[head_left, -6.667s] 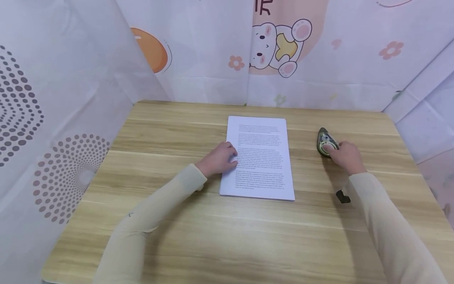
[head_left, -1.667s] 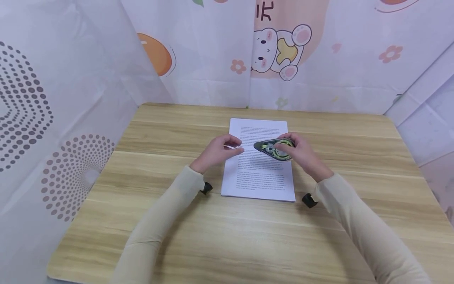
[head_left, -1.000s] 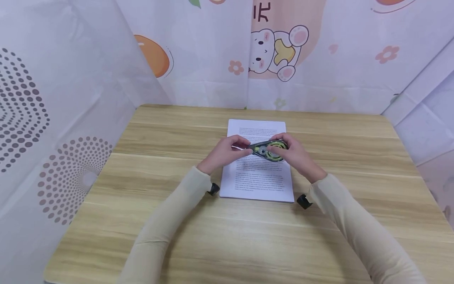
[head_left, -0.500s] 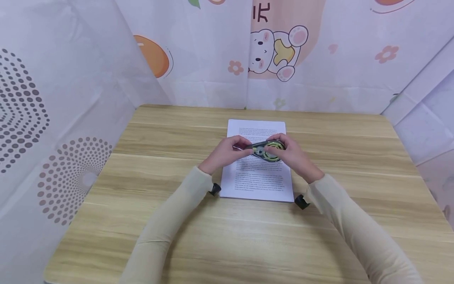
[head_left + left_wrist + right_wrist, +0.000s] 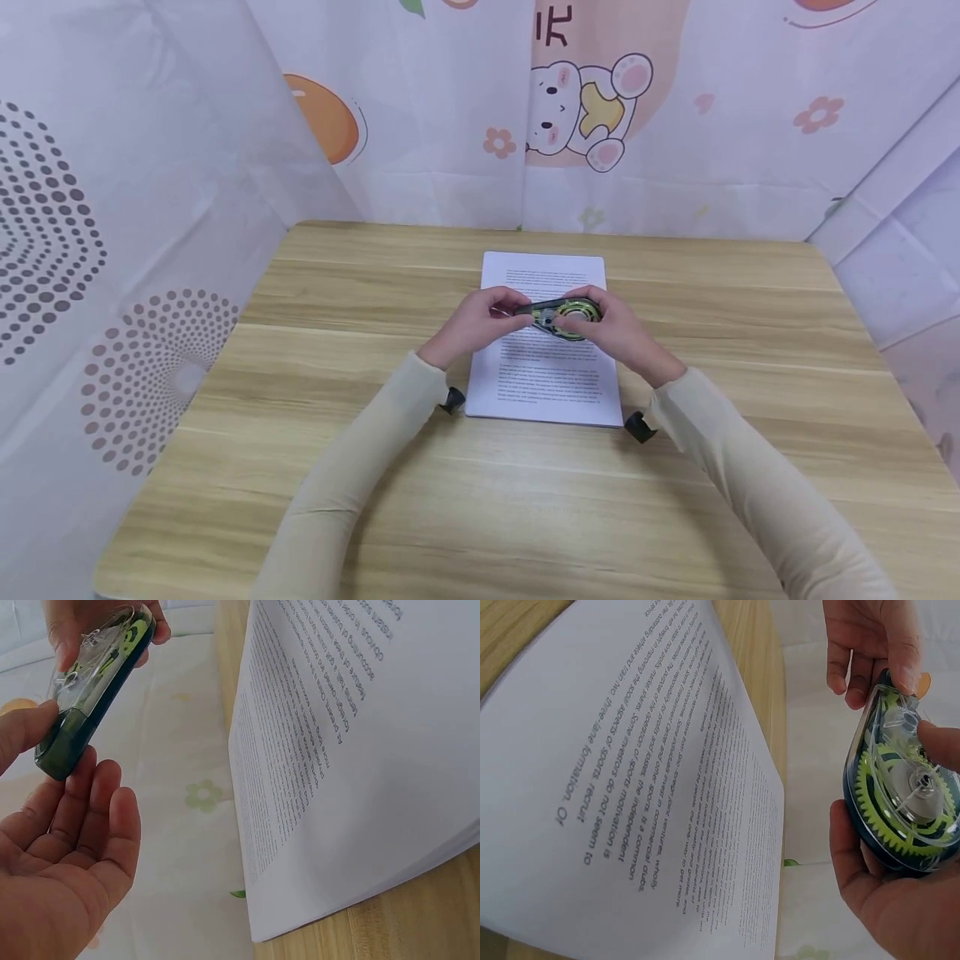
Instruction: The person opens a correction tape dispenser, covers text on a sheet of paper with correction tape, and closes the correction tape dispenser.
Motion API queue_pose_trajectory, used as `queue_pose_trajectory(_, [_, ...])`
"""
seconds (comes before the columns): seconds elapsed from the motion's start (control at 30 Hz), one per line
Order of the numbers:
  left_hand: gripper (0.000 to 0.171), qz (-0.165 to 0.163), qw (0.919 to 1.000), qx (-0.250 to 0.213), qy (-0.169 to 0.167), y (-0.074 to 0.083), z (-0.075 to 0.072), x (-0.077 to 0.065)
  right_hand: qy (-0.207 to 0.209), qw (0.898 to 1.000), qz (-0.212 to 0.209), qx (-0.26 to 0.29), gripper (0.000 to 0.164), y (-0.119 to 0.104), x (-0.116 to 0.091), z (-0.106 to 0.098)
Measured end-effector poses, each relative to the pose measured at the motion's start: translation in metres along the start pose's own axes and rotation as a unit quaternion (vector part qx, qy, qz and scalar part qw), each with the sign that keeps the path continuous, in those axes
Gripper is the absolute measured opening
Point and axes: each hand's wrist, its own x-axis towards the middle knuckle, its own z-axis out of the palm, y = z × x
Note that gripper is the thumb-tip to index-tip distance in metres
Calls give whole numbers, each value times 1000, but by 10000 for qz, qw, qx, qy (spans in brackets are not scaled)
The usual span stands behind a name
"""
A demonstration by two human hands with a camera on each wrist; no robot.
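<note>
A correction tape [image 5: 547,317] with a clear case, dark green edge and yellow-green gear wheel [image 5: 882,802] is held above a stack of printed paper [image 5: 547,387]. Its narrow end, covered in dark green [image 5: 66,742], is pinched between thumb and fingers of my left hand [image 5: 476,325]. My right hand [image 5: 628,335] grips the broad round end, thumb on the clear face and fingers beneath. In the head view the thumbs partly cover the case. Both hands are raised off the sheets, as the wrist views show.
The wood-grain table [image 5: 420,500] stretches around the paper on all sides. Behind it hangs a white curtain [image 5: 420,125] with cartoon prints. Black straps or mounts [image 5: 640,427] sit at both wrists.
The right hand lifted the correction tape from the table's right and brought it over the paper. The left hand left the paper's edge and took hold of the narrow end. Lately both barely move.
</note>
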Motion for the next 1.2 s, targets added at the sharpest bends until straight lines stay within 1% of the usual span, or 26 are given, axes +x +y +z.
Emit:
queue_pose_trajectory(0.3, [29, 38, 10000, 59, 2, -3, -1, -2, 50, 9997, -155, 161, 45, 3, -1, 1])
queue_pose_trajectory(0.5, [30, 242, 9997, 56, -30, -2, -3, -4, 23, 9995, -283, 119, 45, 3, -3, -1])
queue_pose_trajectory(0.77, [30, 485, 9985, 133, -198, 1, -4, -8, -166, 9992, -270, 226, 44, 4, -4, -3])
queue_pose_trajectory(0.9, [31, 493, 9982, 257, -245, 2, -4, -8, -220, 9990, -283, 250, 42, 4, -5, -4])
queue_pose_trajectory(1.03, [32, 425, 9986, 238, -199, 2, -5, -9, -176, 9992, -290, 206, 42, 3, -5, -4])
queue_pose_trajectory(1.2, [31, 449, 9989, 132, -54, 4, -7, -11, -109, 9992, -338, 189, 43, 2, -5, -4])
